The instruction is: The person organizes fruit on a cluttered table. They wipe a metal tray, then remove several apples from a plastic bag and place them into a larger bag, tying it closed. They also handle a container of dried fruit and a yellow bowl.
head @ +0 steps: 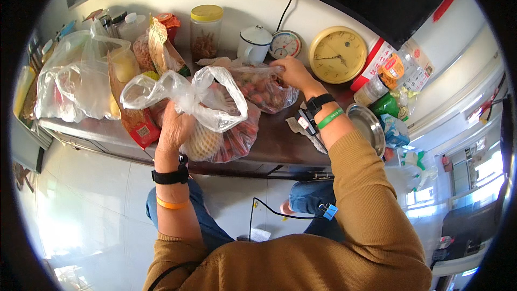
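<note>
My left hand (177, 125) is against a clear plastic bag (240, 135) that holds red fruit and a pale fruit in a foam net (202, 141). The bag's looped handles (222, 109) stand up over my fingers and hide them, so their grip does not show. Farther back, my right hand (295, 73) pinches the upper right side of a second clear bag (264, 89) full of reddish-brown pieces. Both bags rest side by side on a dark wooden cabinet top (278, 137). A red and brown paper packet (141, 127) leans just left of my left hand.
White plastic bags (68, 85) crowd the left. Along the wall stand a yellow-lidded jar (206, 32), an enamel mug (254, 44), a round dial gauge (286, 44) and a yellow clock (338, 54). A metal bowl (367, 127) and black device (307, 123) lie near my right forearm.
</note>
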Available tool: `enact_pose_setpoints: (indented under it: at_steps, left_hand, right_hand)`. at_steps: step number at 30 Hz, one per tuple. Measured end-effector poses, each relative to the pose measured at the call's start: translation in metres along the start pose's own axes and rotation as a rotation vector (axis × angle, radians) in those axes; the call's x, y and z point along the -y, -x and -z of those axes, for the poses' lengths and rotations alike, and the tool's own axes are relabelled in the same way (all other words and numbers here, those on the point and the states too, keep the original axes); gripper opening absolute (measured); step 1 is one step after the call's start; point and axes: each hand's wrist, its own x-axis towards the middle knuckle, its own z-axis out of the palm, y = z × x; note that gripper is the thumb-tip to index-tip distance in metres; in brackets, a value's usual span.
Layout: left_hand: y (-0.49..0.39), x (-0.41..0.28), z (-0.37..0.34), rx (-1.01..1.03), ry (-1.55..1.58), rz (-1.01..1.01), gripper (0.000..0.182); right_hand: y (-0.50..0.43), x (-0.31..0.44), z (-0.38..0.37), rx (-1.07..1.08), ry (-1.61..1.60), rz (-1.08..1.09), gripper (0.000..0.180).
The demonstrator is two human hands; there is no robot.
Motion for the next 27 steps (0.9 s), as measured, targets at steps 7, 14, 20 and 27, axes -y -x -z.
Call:
enact_pose_setpoints:
  at_steps: [7, 14, 20, 27]
  left_hand:
    - [-0.004, -0.009, -0.001, 0.021, 0.245, 0.038, 0.039]
    - [-0.007, -0.044, 0.007, 0.042, 0.236, -0.240, 0.040]
    - [-0.007, -0.041, 0.015, 0.105, 0.310, -0.255, 0.032]
    - [0.003, -0.011, 0.001, -0.025, 0.256, -0.098, 0.029]
  right_hand:
    - [0.019, -0.003, 0.002, -0.379, -0.288, -0.020, 0.008]
    - [0.028, 0.041, 0.014, -0.507, -0.788, 0.036, 0.007]
    - [0.033, 0.072, 0.023, -0.456, -0.992, 0.035, 0.007]
    - [0.036, 0.080, 0.031, -0.512, -1.141, -0.071, 0.007]
